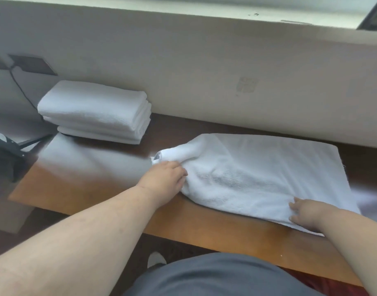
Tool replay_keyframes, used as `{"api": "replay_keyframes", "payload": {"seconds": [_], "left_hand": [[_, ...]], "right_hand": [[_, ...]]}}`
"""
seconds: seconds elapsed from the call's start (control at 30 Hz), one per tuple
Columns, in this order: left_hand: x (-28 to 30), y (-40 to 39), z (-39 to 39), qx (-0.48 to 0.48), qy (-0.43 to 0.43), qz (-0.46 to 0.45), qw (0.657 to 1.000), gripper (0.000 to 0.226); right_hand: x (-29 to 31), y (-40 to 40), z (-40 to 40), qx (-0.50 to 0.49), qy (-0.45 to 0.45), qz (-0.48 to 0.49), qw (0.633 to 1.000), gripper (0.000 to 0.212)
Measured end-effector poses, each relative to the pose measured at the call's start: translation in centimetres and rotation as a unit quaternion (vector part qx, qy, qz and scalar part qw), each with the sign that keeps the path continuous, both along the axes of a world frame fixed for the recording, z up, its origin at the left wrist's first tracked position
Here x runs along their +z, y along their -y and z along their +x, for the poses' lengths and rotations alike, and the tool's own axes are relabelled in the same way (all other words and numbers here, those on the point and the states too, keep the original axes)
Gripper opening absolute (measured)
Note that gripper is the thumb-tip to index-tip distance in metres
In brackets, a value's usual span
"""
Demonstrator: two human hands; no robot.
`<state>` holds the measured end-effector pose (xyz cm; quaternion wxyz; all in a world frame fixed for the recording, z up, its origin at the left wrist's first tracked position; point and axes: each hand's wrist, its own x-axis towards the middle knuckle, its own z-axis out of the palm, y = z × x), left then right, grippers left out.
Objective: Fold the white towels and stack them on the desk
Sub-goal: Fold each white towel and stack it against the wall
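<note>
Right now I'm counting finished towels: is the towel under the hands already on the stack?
No, the towel lies spread on the desk, apart from the folded stack near the wall.

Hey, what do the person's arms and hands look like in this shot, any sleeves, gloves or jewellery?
Both forearms are bare up to the frame edge, with no sleeves in view. The left hand and right hand have no gloves, and no rings, watch or bracelet show. The only clothing visible is a grey garment at the bottom.

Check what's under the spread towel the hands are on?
The towel lies directly on the wooden desk; both hands, left and right, press it. Its left end is bunched, so anything beneath is hidden.
</note>
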<state>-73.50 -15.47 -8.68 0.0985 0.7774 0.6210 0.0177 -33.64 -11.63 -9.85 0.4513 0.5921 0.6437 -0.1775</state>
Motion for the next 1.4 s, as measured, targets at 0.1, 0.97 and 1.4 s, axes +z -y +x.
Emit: {"api": "replay_keyframes", "payload": {"seconds": [0.1,0.97,1.4], "left_hand": [[0.6,-0.8,-0.7,0.200,0.131,0.099,0.966,0.023],[-3.4,-3.8,-3.0,0.271,0.394,-0.064,0.876,0.030],[-6.4,0.1,-4.0,0.518,0.576,-0.201,0.599,0.024]], "right_hand": [[1.4,-0.7,-2.1,0.022,0.060,-0.021,0.998,0.044],[3.8,-10.8,-29.3,0.115,-0.353,0.082,0.925,0.061],[1.6,-18.1,-32.0,0.042,-0.461,0.232,0.856,0.013]]}}
